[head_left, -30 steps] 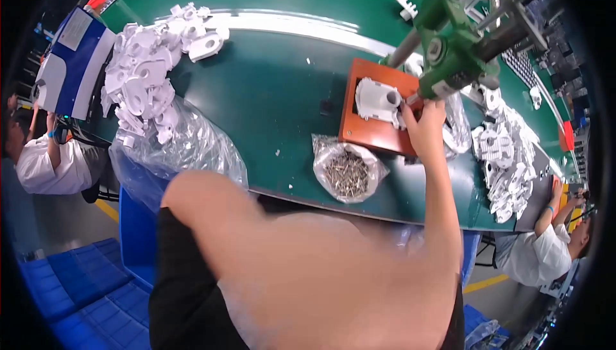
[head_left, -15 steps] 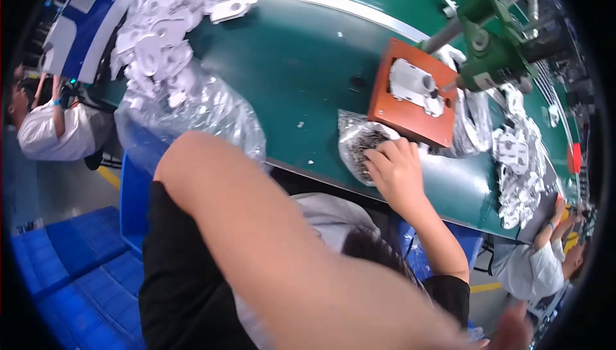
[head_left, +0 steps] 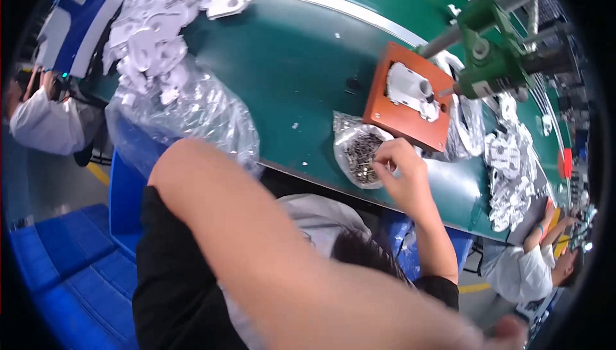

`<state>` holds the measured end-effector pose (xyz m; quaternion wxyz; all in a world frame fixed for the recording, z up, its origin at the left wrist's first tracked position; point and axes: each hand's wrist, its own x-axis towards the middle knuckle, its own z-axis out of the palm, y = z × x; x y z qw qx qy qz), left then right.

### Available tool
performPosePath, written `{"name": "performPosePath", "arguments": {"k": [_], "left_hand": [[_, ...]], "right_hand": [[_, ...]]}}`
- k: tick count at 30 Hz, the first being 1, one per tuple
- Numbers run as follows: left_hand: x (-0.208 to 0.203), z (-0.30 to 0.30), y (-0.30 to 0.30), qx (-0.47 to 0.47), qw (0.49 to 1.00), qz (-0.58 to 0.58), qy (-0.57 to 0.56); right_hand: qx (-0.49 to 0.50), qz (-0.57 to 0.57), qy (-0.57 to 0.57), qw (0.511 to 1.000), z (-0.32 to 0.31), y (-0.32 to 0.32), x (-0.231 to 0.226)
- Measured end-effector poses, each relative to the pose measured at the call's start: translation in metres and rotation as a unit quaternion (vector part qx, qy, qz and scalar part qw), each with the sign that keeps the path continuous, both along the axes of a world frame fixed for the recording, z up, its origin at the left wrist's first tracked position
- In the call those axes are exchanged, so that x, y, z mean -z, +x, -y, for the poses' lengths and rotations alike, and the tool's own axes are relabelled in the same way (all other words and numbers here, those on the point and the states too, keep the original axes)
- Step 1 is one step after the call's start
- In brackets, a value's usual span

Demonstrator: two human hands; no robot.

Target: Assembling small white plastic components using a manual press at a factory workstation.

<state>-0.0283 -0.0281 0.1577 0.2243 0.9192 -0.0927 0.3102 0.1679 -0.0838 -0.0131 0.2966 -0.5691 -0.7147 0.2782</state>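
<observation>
My right hand (head_left: 404, 173) is over the near edge of an opened clear plastic bag (head_left: 344, 124) full of small dark metal pins (head_left: 362, 151). Its thumb and fingers are pinched together; what sits between them is too small to make out. My left forearm crosses the lower part of the view, and my left hand (head_left: 507, 334) shows only as a blur at the bottom right, its fingers unclear. Just beyond the bag stands an orange block (head_left: 404, 128) carrying a white plastic housing (head_left: 407, 87). The tip of a green press (head_left: 487, 61) points at the housing.
White plastic parts (head_left: 151, 35) are heaped at the left beside a large clear bag (head_left: 212, 109). More white parts (head_left: 510, 170) lie at the right on the green table (head_left: 289, 61). A blue bin (head_left: 125, 202) stands at lower left. Other people sit at both sides.
My right hand has risen slightly out of the pins, and its fingers have closed into a pinch, uncovering more of the bag's contents. The whole view has shifted a little.
</observation>
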Motion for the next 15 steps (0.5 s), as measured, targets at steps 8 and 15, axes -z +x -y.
{"name": "performPosePath", "arguments": {"k": [8, 15], "left_hand": [[0.029, 0.014, -0.054, 0.011, 0.889, 0.313, 0.334], [0.101, -0.056, 0.003, -0.251, 0.952, 0.121, -0.123]], "right_hand": [[0.171, -0.227, -0.024, 0.958, -0.026, 0.061, -0.011], [0.221, -0.237, -0.001, 0.946, -0.048, 0.097, -0.01]]}}
